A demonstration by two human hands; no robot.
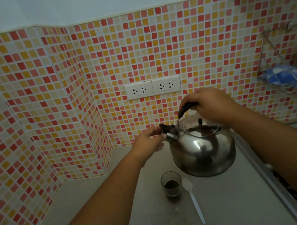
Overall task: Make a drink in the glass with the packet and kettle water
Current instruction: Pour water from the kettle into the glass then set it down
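A steel kettle [204,150] stands on the grey counter [230,207]. My right hand [209,104] is closed around its black handle from above. My left hand [149,141] pinches the black cap on the kettle's spout at the left side. In front of the kettle stands a small clear glass [172,186] holding dark brown powder or liquid in its lower half. A white plastic spoon [193,197] lies on the counter just right of the glass, bowl toward the kettle. No packet is in view.
Mosaic-tiled walls close the corner behind and to the left. Two white double sockets [152,87] sit on the back wall. A wire rack [292,75] with a blue cloth hangs at the right, above a dark sink edge.
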